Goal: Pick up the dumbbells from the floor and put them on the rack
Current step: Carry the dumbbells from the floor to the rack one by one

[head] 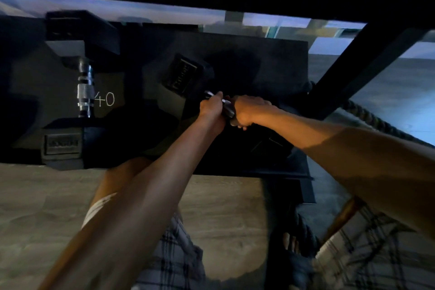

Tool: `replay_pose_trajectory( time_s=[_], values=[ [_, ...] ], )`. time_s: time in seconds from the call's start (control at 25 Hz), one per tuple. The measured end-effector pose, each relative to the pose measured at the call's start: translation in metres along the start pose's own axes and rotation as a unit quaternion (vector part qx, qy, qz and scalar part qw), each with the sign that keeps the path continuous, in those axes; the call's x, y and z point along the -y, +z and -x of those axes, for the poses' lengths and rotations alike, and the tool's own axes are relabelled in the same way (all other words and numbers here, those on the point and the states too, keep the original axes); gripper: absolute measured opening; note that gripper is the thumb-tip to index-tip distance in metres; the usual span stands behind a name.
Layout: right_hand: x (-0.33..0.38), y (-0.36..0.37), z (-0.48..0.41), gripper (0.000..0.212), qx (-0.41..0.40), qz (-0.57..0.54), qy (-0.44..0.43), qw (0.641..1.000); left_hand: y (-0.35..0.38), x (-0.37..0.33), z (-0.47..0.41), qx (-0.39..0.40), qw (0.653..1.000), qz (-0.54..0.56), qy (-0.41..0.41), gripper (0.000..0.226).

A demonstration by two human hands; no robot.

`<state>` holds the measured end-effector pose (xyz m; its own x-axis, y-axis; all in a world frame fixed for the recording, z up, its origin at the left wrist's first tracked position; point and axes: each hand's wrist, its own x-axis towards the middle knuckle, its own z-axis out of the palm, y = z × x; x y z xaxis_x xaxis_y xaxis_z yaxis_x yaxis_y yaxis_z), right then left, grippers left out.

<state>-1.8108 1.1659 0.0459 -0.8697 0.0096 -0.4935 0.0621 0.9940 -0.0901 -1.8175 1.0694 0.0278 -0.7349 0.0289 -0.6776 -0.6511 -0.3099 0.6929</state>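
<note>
at rack shelf (270,66): black hex-head dumbbell (182,73), chrome handle (225,102); left hand (210,107), right hand (247,110) clamped on handle

One dumbbell (84,92) lies racked, second dumbbell (182,73) angled beside.

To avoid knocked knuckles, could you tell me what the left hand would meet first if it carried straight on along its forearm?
The left hand holds the dumbbell; beyond it, up and right, the dark rack shelf looks like the first thing met, though depth is unclear.
</note>
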Motion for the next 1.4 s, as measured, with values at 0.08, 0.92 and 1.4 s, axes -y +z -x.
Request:
replay_pose_trajectory(
  time_s=[0.08, 0.92, 1.4],
  values=[
    [0.005, 0.011, -0.005, 0.029, 0.013, -0.043, 0.016, 0.999, 0.0, -0.003, -0.002, -0.008, 1.0, -0.027, 0.01, 0.018],
    [-0.009, 0.027, 0.001, 0.031, 0.003, -0.622, 0.09, 0.778, 0.043, -0.022, -0.018, 0.163, 0.901, -0.378, 0.138, 0.014],
    [0.009, 0.035, -0.006, 0.033, -0.006, -0.558, 0.023, 0.829, 0.018, -0.018, -0.033, 0.111, 0.92, -0.345, 0.148, 0.029]
  ],
)
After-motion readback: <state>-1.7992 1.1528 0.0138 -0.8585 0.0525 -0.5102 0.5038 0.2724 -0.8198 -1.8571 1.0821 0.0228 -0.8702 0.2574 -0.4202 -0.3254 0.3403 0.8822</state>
